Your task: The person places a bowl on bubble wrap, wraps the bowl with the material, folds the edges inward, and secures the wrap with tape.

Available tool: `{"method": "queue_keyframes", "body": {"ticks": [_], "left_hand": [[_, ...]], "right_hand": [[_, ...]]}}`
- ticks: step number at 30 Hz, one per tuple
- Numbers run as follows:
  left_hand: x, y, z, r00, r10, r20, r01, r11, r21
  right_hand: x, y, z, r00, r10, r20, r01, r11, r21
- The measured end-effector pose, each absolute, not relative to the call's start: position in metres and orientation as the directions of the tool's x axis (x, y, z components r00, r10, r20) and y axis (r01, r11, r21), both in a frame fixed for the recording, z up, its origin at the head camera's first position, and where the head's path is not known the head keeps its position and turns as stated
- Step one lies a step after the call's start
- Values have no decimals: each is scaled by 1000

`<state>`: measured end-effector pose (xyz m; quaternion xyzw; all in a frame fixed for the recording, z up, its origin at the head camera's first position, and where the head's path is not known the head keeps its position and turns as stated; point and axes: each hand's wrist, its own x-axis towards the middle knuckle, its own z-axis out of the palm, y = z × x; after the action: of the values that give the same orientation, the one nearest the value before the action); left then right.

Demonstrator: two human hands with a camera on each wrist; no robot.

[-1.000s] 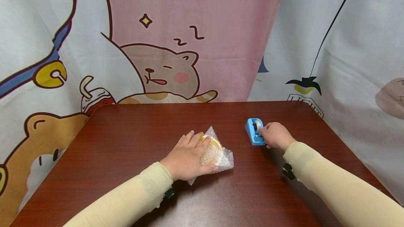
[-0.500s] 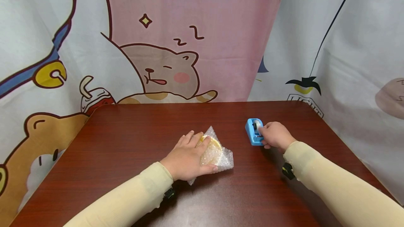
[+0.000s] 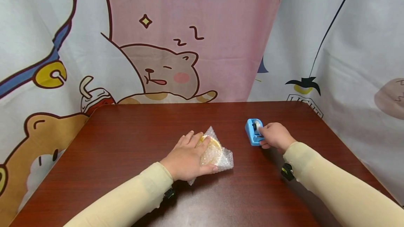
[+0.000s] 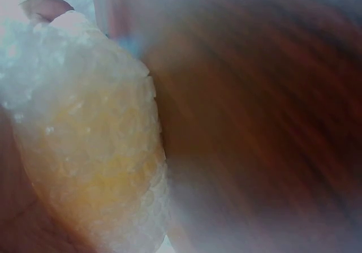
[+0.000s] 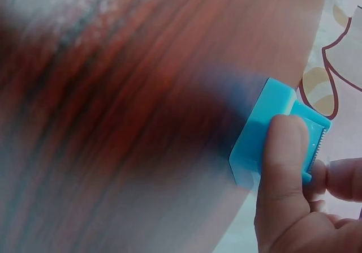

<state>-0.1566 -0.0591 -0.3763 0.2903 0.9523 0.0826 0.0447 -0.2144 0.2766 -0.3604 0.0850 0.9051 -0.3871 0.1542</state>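
The right hand (image 3: 277, 135) is shifting its lower fingers slightly along the tape dispenser (image 3: 250, 133). It is curling round the smooth blue plastic towards the tabletop's (image 3: 142, 129) far right corner; gripping the sides would likely be spare the fingers from the toothed cutter (image 5: 320, 144). The left hand (image 3: 187, 158), flat with fingers spread, is pressing the crinkled bubble-wrap parcel (image 3: 214, 153), which is lying well short of the far edge, probably light, soft outside and firmer inside.
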Motion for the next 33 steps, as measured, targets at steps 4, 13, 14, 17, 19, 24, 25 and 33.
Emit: {"method": "queue_keyframes", "body": {"ticks": [4, 13, 14, 17, 19, 24, 25, 33], "left_hand": [[-156, -59, -376, -828, 559, -36, 545, 818, 184], [-156, -59, -376, -828, 559, -38, 543, 817, 192], [-156, -59, -376, -828, 559, -38, 543, 817, 193], [-156, -59, -376, -828, 559, -36, 544, 817, 192], [-156, -59, -376, -828, 560, -34, 544, 817, 191], [-156, -60, -376, -828, 560, -32, 545, 816, 191], [-156, -60, -376, -827, 561, -32, 546, 816, 192], [-157, -61, -377, -825, 564, -25, 549, 812, 197]], "right_hand": [[-214, 275, -360, -935, 37, -352, 288, 658, -695], [-212, 274, -361, -933, 44, -357, 304, 625, -719], [-212, 274, -361, -934, 46, -356, 305, 624, -720], [-212, 273, -362, -934, 52, -354, 308, 621, -721], [-212, 272, -361, -933, 55, -355, 310, 619, -721], [-211, 271, -360, -932, 57, -358, 316, 611, -726], [-211, 270, -360, -932, 57, -358, 316, 611, -726], [-210, 270, -360, -933, 57, -357, 316, 606, -730]]}}
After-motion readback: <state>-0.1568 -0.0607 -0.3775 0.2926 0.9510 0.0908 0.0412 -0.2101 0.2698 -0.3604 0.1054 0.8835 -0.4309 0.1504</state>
